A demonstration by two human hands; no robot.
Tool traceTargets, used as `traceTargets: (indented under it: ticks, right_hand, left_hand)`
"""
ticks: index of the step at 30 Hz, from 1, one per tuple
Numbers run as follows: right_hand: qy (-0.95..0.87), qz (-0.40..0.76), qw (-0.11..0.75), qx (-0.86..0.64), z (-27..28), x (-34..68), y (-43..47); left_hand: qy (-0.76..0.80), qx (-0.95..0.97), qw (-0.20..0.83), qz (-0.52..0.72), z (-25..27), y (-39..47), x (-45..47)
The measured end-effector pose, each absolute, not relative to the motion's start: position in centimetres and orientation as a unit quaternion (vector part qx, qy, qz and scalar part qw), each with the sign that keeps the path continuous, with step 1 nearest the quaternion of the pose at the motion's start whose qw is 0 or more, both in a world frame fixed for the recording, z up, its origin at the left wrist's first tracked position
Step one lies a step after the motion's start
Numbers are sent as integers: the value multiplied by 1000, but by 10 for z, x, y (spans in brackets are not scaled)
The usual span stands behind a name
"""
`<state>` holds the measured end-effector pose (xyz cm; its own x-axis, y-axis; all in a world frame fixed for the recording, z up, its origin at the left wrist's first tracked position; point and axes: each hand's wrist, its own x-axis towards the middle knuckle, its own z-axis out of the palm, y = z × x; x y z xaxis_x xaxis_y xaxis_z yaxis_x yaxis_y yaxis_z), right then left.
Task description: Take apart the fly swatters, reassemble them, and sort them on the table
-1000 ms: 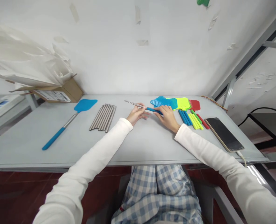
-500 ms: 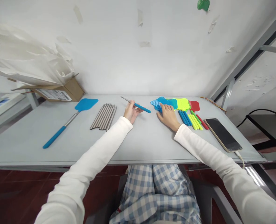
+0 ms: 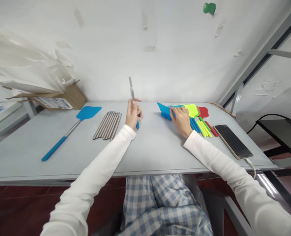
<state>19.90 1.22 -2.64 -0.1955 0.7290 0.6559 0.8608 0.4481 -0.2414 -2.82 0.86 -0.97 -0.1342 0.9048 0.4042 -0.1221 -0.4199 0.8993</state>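
Head view, left hand (image 3: 133,114): closed around a metal rod (image 3: 131,87) with blue handle (image 3: 137,125), near upright.
Right hand (image 3: 180,120): pinching a blue swatter head (image 3: 164,110), raised beside yellow swatter heads (image 3: 192,109).
Blue swatter head: probably light, floppy (thin-looking); best pinched by its edge.
Metal rod: likely stiff, slick; best gripped by handle.

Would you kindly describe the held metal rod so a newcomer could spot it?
Above the grey table, find the left hand. It holds the metal rod, which points up and, unlike the bare rods farther left, has a blue grip on its lower end.
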Motion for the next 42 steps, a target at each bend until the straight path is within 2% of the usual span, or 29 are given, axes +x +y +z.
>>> traceTargets:
  ticks: [3,6,9,14,19,32,42]
  right_hand:
    - [-690,39,518,-505,-28,203,17]
    - [-574,253,613,-480,-34,204,25]
    - [-432,443,643,-451,-38,203,31]
    - [-292,578,637,-418,-38,201,33]
    - [-295,613,620,-392,-35,203,31]
    - [-263,631,644,-344,-37,197,25]
    - [-289,614,654,-335,-41,198,25]
  left_hand:
    - [468,693,194,513,-15,3,-30]
    - [531,781,17,328,-22,-2,-28]
    - [546,798,-31,253,-29,-4,-26]
    - [539,798,-7,269,-36,0,-27]
    - [537,787,11,304,-38,1,-29]
    - [568,763,1,307,-37,6,-36]
    - [563,770,3,300,-40,9,-40]
